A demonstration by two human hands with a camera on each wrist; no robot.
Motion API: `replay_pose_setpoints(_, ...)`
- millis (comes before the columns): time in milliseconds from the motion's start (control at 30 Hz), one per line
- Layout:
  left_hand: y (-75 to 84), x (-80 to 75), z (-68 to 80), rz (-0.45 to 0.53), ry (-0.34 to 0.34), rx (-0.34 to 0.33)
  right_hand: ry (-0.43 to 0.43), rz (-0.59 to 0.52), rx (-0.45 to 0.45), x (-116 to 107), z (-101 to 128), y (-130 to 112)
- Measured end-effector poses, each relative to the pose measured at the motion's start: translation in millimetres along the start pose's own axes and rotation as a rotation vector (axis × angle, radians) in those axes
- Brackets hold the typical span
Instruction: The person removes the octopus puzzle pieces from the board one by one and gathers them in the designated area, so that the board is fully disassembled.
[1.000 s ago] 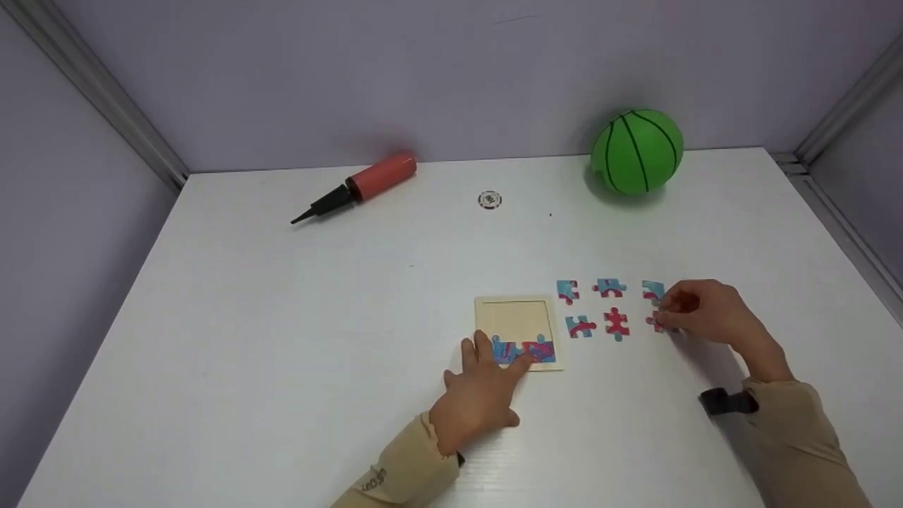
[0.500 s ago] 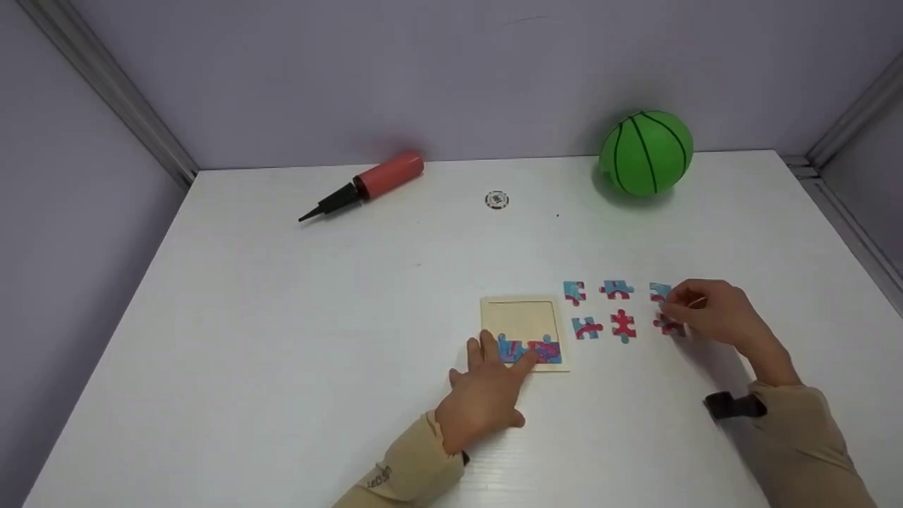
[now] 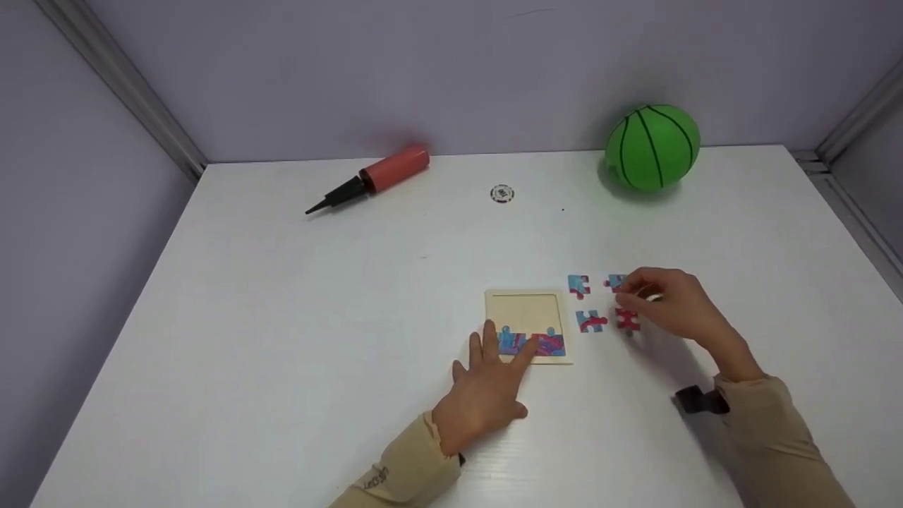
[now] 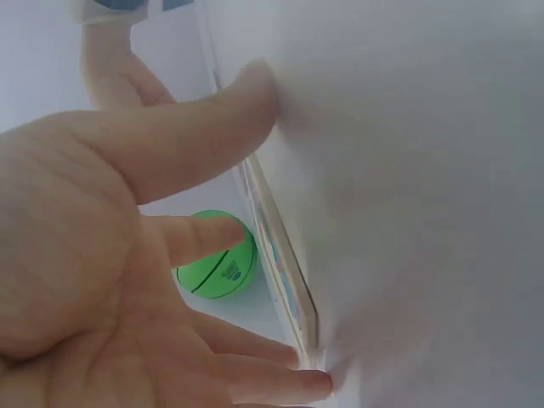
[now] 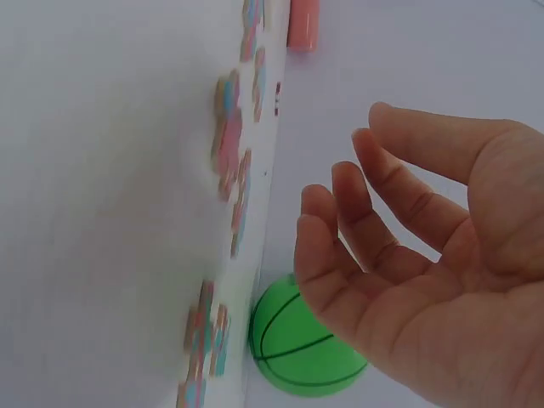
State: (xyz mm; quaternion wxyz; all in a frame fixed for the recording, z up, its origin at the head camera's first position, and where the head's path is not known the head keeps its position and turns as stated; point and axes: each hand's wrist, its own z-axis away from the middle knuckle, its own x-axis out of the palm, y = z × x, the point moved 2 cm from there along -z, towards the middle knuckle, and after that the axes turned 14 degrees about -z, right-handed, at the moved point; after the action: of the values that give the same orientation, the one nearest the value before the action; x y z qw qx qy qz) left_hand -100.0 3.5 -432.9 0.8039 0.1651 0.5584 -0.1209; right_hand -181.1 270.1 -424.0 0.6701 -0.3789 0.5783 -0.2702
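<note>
Fingers, right: right hand (image 3: 670, 303) hovers over the loose pieces with fingers loosely curled and slightly apart; the wrist view shows the palm bare, holding nothing.
Fingers, left: left hand (image 3: 487, 391) lies flat on the white tabletop (image 3: 317, 317), fingers straight and spread, their tips pressing the near edge of the tray.
Piece nearest: red, knobbed jigsaw piece with a little blue (image 3: 626, 319), lying flat just under the right fingertips; whether they touch it cannot be told.
Neighbours: three more blue-and-red cardboard jigsaw pieces (image 3: 591, 321) lie in two short rows just to its left, apart from each other.
Tray: square, pale wooden puzzle tray (image 3: 523, 310), just left of the loose pieces; its near row is filled, the rest bare.
Risk: a flat, thin piece may slide instead of lifting and bump its neighbours; easing the left hand's pressure could let the tray shift.
Far off: green rubber ball with black lines (image 3: 653, 147) and red hand pump with black nozzle (image 3: 370, 176), by the back wall.
</note>
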Motion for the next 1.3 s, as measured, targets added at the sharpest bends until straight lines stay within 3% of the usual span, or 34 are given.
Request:
replay_pose_setpoints(300,4.5,6.3,7.5,-0.090,-0.004,0.031,-0.154,-0.116,-0.148,44.7,-18.9,-33.4)
replay_pose_setpoints(633,2.1,3.6,4.2,-0.118,0.033,0.002,-0.252,-0.113,-0.169,84.7,-36.0,-50.0)
replay_pose_setpoints(867,4.0,3.2,-1.9,-0.108,0.029,-0.011,-0.326,-0.124,-0.190,99.0,-40.2,-57.9)
replay_pose_setpoints(1167,4.0,5.4,-1.7,-0.114,0.024,-0.021,-0.391,-0.058,-0.177,107.5,-36.4,-58.1)
replay_pose_setpoints(1300,4.0,6.8,-1.3,-0.097,-0.005,-0.022,-0.420,-0.048,-0.236,110.0,-33.8,-56.4)
